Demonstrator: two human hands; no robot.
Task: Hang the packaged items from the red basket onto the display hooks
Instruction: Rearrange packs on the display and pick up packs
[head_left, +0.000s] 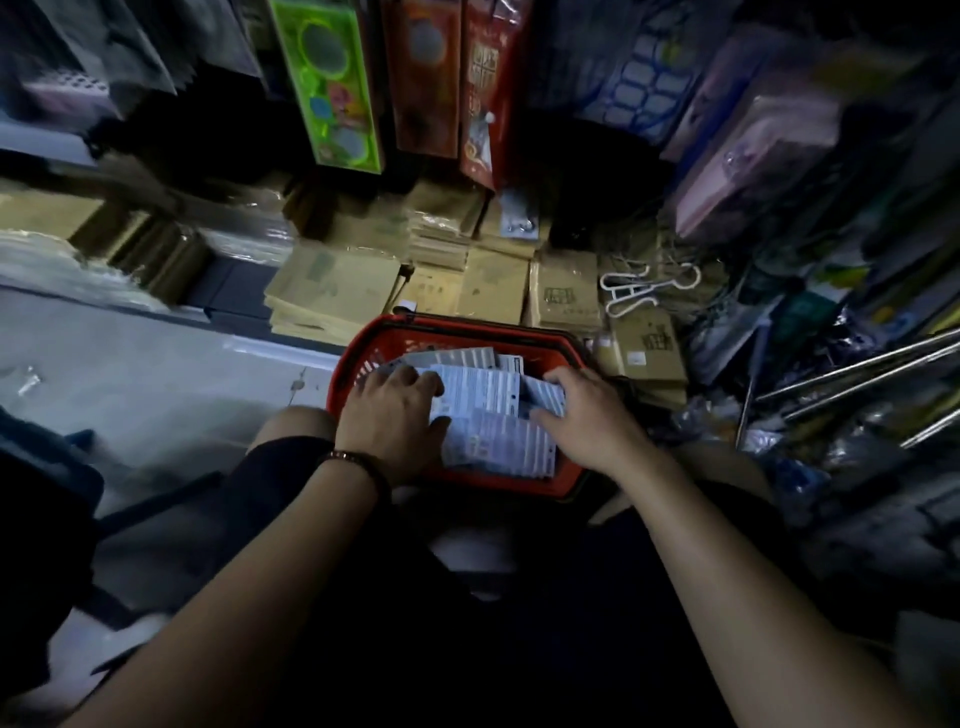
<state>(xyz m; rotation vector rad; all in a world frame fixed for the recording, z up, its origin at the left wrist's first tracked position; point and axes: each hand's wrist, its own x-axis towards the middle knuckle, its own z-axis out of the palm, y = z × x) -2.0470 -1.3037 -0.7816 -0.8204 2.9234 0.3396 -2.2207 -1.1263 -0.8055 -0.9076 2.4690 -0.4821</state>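
Low at centre frame, our left hand and right hand rest apart on the packaged items in the red basket; whether either grips, we cannot tell. Packets look light, thin and slippery, so we should pinch near the hang-hole edge.

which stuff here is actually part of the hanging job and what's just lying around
Job: red basket, packets in it, left hand and right hand on the packets, metal hook rods.
Lying about: brown envelope stacks, white hangers, green hanging pack.
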